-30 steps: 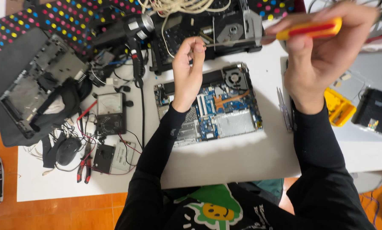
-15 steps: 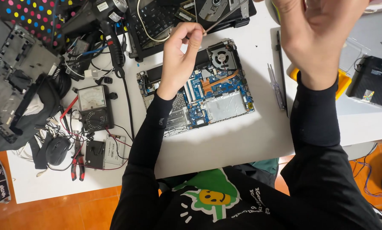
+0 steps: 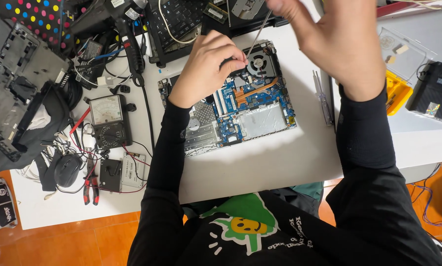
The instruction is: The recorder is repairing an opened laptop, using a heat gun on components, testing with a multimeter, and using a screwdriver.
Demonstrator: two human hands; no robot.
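An opened laptop base (image 3: 260, 120) lies on the white table (image 3: 280, 157), with its blue board, copper heat pipe and fan (image 3: 261, 63) bare. My left hand (image 3: 206, 69) rests over the upper left of the board, its fingertips pinched on the lower end of a thin screwdriver shaft (image 3: 259, 32) beside the fan. My right hand (image 3: 334, 42) is raised above the laptop's upper right and grips the top of that screwdriver. The handle is hidden in the hand and by the frame edge.
Left of the laptop are a multimeter (image 3: 108, 112), a black mouse (image 3: 67, 170), red pliers (image 3: 89, 187), tangled leads and a stripped laptop shell (image 3: 14, 83). A black keyboard (image 3: 179, 24) lies behind. Slim tools (image 3: 322, 98), a yellow box (image 3: 397, 91) and a black device (image 3: 435, 93) sit right.
The right hand has brought the screwdriver down so its shaft reaches my left fingertips by the fan. The red and yellow handle has gone out of sight. The view has shifted.
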